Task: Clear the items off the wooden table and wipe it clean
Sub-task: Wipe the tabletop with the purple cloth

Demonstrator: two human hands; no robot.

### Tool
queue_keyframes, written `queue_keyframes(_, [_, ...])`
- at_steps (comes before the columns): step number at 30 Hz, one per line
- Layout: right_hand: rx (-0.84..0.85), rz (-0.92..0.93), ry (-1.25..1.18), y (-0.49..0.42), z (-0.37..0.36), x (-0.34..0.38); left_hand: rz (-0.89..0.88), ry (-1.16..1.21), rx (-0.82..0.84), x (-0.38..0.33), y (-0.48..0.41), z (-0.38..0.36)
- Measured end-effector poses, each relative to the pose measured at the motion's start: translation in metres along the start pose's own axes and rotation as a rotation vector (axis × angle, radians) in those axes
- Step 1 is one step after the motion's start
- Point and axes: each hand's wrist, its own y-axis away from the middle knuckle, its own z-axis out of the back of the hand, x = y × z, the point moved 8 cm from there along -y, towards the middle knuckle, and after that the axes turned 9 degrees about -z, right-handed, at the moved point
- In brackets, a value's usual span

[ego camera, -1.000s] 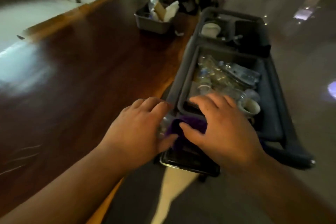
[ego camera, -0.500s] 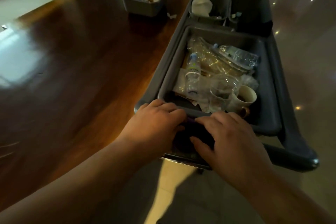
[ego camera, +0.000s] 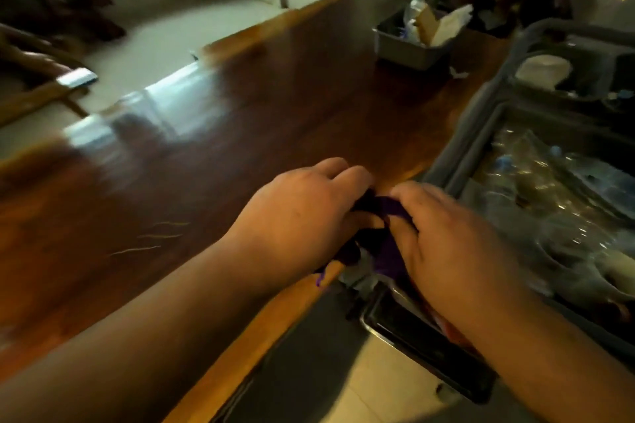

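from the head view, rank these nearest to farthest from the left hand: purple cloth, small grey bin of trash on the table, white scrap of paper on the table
1. purple cloth: held between the left hand and right hand, at the table's near edge.
2. white scrap of paper: on the wooden table, far right, just in front of the bin.
3. small grey bin: farther back on the table, stuffed with trash.

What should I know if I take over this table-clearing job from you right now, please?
Left hand and right hand: both grip the purple cloth at the near edge of the table.
Cart, on the right, holds bottles and cups.
Done: most of the table is cleared.
Left: a grey bin of trash and a paper scrap sit at the far end; wiping is not yet begun.
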Motion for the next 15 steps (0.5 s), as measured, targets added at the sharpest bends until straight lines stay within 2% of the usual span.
queue_keyframes(6, [0.116, 0.19, -0.033, -0.025, -0.034, 0.14, 0.205, -0.235, 0.024, 0.077, 0.1, 0.074])
queue_keyframes(15, [0.078, 0.66, -0.088, 0.029, -0.096, 0.371, 0.551, -0.396, -0.106, 0.139, 0.317, 0.16])
